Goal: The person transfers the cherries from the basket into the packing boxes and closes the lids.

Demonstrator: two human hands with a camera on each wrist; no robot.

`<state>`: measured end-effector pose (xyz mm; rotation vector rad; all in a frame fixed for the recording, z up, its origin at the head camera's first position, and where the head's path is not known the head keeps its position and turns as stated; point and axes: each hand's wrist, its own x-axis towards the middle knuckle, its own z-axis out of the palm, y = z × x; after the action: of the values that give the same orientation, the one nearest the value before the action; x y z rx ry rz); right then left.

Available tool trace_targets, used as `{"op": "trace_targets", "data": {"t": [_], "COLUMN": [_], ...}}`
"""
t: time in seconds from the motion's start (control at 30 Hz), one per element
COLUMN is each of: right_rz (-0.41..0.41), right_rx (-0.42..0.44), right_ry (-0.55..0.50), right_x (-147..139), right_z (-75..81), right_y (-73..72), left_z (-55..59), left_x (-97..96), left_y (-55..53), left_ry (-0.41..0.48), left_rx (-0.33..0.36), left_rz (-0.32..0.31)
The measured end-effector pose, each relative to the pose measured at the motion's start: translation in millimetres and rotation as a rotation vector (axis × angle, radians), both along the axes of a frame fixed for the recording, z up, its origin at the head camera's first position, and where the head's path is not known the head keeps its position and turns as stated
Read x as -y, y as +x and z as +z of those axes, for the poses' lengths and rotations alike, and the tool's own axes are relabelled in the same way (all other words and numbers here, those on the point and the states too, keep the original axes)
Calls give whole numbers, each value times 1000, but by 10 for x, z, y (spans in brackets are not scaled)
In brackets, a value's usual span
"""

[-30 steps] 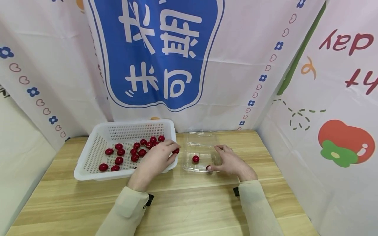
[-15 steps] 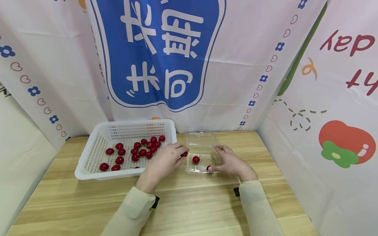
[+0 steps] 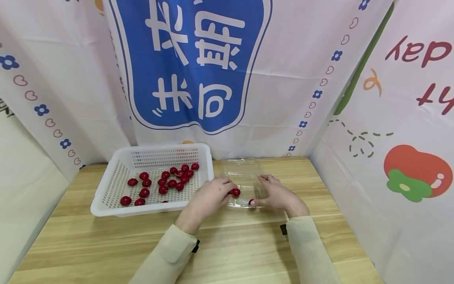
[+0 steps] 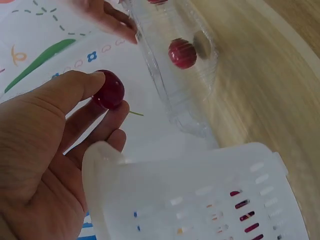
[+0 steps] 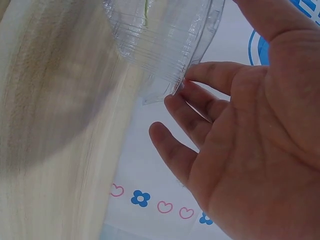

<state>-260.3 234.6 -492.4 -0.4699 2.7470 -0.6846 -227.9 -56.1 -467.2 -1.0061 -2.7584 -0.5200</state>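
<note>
Cherry (image 4: 111, 90), deep red, thin green stem (image 4: 136, 113): pinched between thumb and fingertips of the left hand (image 3: 210, 196), at the left side of the clear box. Head view overlaps it with a loose cherry (image 3: 236, 192) in the box; the left-wrist view shows the two apart.

Nearest: pale sleeves (image 3: 310, 246), reaching over a wood-grain tabletop (image 3: 234, 252).

Right hand (image 3: 278, 196): clamped lightly across the right end of the box, thumb at the near corner, fingers at the far one. Second cherry (image 3: 251, 202), partly hidden by that thumb.

Clear box (image 4: 167, 102), plastic, hinged lid (image 3: 242, 167) lying open behind it.

Change: half a second ago the held cherry was at the box's left edge; it is now further right, beside the loose one. Carrying across is judged nearly done; release is not yet made.

White basket (image 3: 159, 156), perforated, left of the box, further cherries (image 3: 172, 183) scattered inside.

Farthest: printed cloth backdrop (image 3: 283, 90), blue panel (image 3: 143, 98) with white characters.
</note>
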Motion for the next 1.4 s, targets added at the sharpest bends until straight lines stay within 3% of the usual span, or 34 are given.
{"op": "trace_targets", "data": {"t": [0.33, 0.57, 0.73, 0.97, 1.23, 1.4], "right_rz": [-13, -2, 3, 25, -12, -14], "right_rx": [15, -10, 1, 7, 41, 39], "right_ry": [-6, -6, -22, -52, -29, -14], "right_x": [-3, 6, -10, -85, -8, 2], "right_z": [-15, 5, -6, -109, 12, 16], "right_y": [-7, 17, 5, -70, 3, 13], "left_z": [-153, -199, -205, -76, 93, 181], "left_x": [-174, -286, -310, -192, 56, 236], "left_y": [-9, -9, -6, 34, 45, 45], "left_ry": [-104, -288, -353, -269, -133, -105], "left_rx": [-61, -135, -153, -120, -110, -109], "left_rz": [-5, 78, 127, 96, 62, 88]}}
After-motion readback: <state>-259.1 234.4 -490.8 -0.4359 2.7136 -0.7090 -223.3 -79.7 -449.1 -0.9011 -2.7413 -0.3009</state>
